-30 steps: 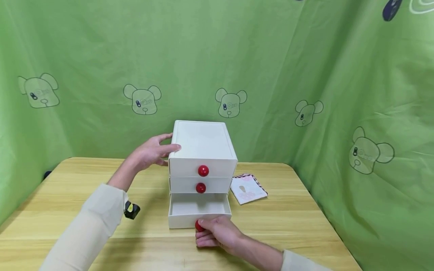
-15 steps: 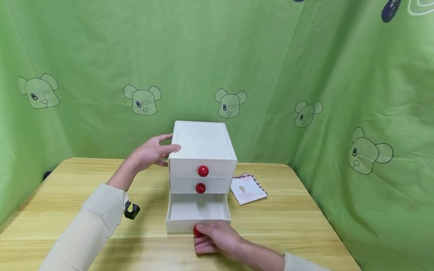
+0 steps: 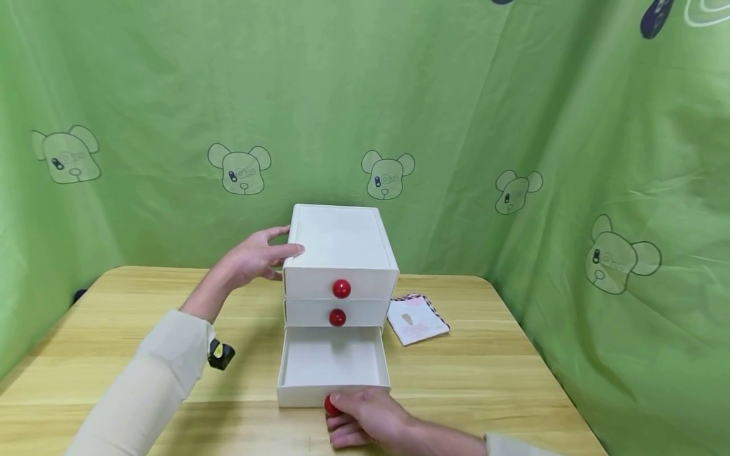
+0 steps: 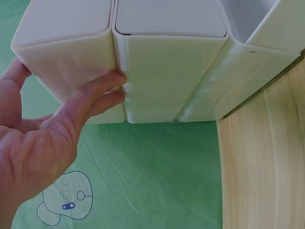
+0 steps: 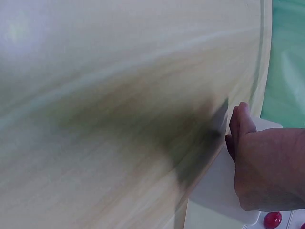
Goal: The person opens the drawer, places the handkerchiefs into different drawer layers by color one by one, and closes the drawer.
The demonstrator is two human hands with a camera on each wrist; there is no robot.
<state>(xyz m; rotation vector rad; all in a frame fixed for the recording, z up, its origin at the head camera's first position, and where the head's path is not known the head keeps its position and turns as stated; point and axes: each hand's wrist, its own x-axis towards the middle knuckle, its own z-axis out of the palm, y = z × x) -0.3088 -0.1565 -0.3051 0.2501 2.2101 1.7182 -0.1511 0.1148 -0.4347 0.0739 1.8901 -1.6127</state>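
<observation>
A white chest of three stacked drawers (image 3: 341,237) stands on the table, each drawer with a round red knob. Its bottom drawer (image 3: 301,397) is pulled well out and its bare white inside shows. My right hand (image 3: 373,418) pinches the bottom knob (image 3: 331,406) between thumb and fingers; in the right wrist view the back of that hand (image 5: 259,167) hides the knob. With the thumb on the top edge, my left hand (image 3: 253,256) braces the chest's left side. In the left wrist view its fingers (image 4: 97,90) lie fairly straight against the side wall.
A folded white and pink cloth (image 3: 418,321) with a striped edge lies on the wooden table (image 3: 485,380), right of the chest. Green curtains (image 3: 319,95) with bear-head prints hang behind and at both sides. A black band (image 3: 220,354) shows at the left wrist.
The bottom drawer has slid further out towards me, with my right hand moving along on its knob. My left hand and the chest's body stay in place.
</observation>
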